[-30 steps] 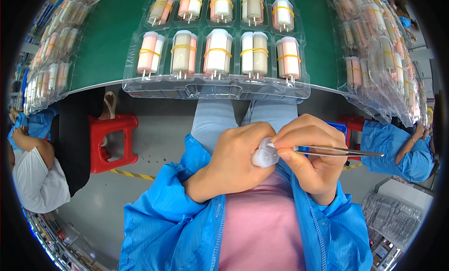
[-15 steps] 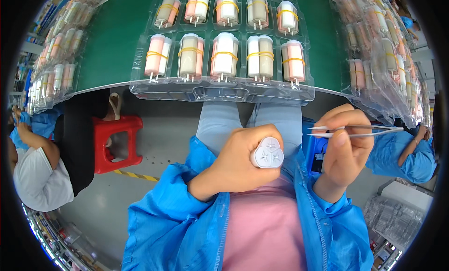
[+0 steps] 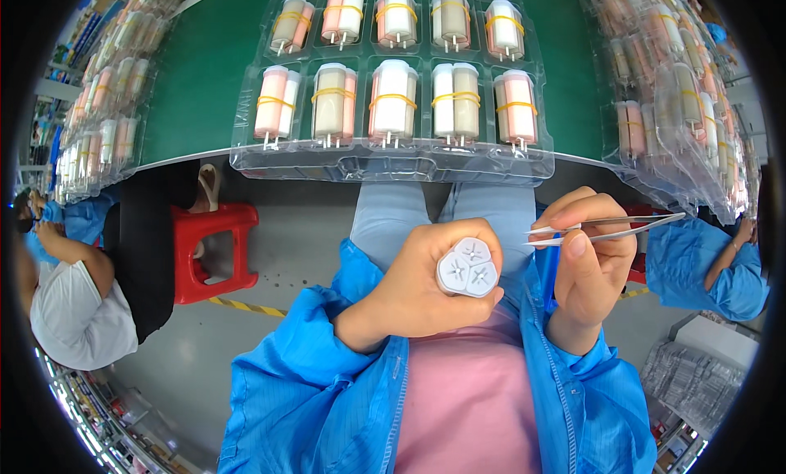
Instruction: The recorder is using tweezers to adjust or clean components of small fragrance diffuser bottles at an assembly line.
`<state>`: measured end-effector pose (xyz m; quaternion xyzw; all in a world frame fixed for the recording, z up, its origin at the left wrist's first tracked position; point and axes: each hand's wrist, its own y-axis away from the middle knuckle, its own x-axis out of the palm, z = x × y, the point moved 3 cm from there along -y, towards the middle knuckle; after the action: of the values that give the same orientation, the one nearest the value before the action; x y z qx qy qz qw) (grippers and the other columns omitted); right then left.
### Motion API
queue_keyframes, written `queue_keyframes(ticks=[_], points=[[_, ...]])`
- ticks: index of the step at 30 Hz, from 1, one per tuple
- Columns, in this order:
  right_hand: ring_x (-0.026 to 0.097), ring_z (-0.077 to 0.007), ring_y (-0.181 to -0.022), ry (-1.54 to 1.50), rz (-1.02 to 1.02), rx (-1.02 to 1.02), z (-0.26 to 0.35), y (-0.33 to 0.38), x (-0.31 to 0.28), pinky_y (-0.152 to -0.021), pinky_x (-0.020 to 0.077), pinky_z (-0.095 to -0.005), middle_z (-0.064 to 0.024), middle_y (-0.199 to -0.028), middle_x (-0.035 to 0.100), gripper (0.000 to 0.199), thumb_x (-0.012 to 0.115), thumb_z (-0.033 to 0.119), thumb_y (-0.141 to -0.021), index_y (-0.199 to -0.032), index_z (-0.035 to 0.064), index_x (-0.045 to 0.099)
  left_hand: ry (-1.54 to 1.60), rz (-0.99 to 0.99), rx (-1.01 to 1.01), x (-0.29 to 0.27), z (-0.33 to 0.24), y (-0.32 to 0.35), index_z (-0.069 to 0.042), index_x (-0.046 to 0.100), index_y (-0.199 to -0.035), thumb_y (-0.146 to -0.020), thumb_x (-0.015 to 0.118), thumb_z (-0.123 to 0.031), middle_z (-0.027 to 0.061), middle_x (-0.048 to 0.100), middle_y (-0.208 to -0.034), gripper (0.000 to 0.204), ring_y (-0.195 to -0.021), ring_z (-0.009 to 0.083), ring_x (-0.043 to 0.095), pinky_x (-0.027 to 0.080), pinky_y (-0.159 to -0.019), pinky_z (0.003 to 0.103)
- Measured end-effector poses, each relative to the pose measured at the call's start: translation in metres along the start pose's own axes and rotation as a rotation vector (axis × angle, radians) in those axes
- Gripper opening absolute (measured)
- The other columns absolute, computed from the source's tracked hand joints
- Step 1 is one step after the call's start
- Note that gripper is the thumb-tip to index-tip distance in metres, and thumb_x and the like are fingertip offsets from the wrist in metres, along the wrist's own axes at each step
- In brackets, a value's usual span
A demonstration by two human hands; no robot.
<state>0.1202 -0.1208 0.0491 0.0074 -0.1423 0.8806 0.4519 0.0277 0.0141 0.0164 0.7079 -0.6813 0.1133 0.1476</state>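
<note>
My left hand [image 3: 409,282] is wrapped round a bundle of three white-capped cylinders [image 3: 468,268], with its end face turned up. Each cap in that face bears star-like slots; the rest of the bundle is hidden in the fist. To the right, my right hand [image 3: 594,269] pinches thin metal tweezers [image 3: 673,218]. Their two pale tips point left toward the bundle, a little apart from each other and not touching it. Beyond both hands, a clear plastic tray [image 3: 393,171] carries rows of similar pink, white and grey bundles [image 3: 393,97], bound with yellow rubber bands.
The tray rests on a green table [image 3: 192,89] and juts past its near edge. More filled trays stand on both sides, a stack [image 3: 704,163] at the right. A red stool [image 3: 214,253] stands at the left; a person [image 3: 78,302] is there, another person [image 3: 696,265] at the right.
My right hand has brought the tweezers left, nearer the bundle. In my left hand the bundle's end face has turned slightly. The whole view has shifted a little.
</note>
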Motion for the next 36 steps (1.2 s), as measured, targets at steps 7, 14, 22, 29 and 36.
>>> queue_keyframes(ticks=[7,14,22,29,36], points=[[0.06,-0.0164,-0.077,-0.026,0.005,0.035,-0.004,0.001,0.0,-0.07,0.0491,-0.0269,-0.0147,-0.086,0.062,0.015,0.064,0.006,-0.083,-0.091,-0.0051,0.062,-0.297,-0.071,0.203,0.001,0.002,-0.004,-0.004,0.056,-0.076,-0.065,0.069,0.006,0.0035,0.057,-0.072,0.021,-0.062,0.0097,0.052,0.04,-0.055,0.024],[0.06,-0.0169,-0.079,-0.053,0.014,0.064,-0.006,0.001,0.002,-0.071,0.0488,-0.0269,-0.0146,-0.087,0.062,0.014,0.064,0.003,-0.081,-0.092,-0.0055,0.062,-0.354,-0.096,0.307,0.0,0.003,-0.007,-0.005,0.056,-0.075,-0.064,0.069,0.006,0.0043,0.056,-0.069,0.019,-0.06,0.0129,0.053,0.039,-0.053,0.026],[0.06,-0.0171,-0.08,-0.049,0.042,0.066,-0.01,0.001,0.001,-0.071,0.0478,-0.0276,-0.0147,-0.088,0.063,0.014,0.064,0.003,-0.081,-0.093,-0.0051,0.063,-0.33,-0.104,0.264,0.0,0.004,-0.008,-0.005,0.056,-0.075,-0.065,0.069,0.005,0.0029,0.056,-0.07,0.02,-0.061,0.0105,0.052,0.038,-0.054,0.024],[0.061,-0.0177,-0.081,-0.045,0.067,0.072,-0.011,0.001,0.002,-0.072,0.0486,-0.0276,-0.0148,-0.088,0.063,0.014,0.064,0.004,-0.082,-0.093,-0.0052,0.062,-0.226,-0.097,0.14,0.001,0.004,-0.007,-0.006,0.055,-0.077,-0.066,0.069,0.005,0.0004,0.056,-0.071,0.021,-0.064,0.0058,0.05,0.038,-0.058,0.021],[0.063,-0.0188,-0.082,-0.094,0.071,0.085,-0.011,0.002,0.003,-0.074,0.0514,-0.0291,-0.0154,-0.09,0.062,0.015,0.063,0.004,-0.083,-0.095,-0.006,0.061,-0.142,-0.101,0.099,0.003,0.008,-0.007,-0.006,0.054,-0.08,-0.067,0.069,0.005,-0.0009,0.056,-0.073,0.023,-0.066,0.0049,0.05,0.038,-0.058,0.021]])
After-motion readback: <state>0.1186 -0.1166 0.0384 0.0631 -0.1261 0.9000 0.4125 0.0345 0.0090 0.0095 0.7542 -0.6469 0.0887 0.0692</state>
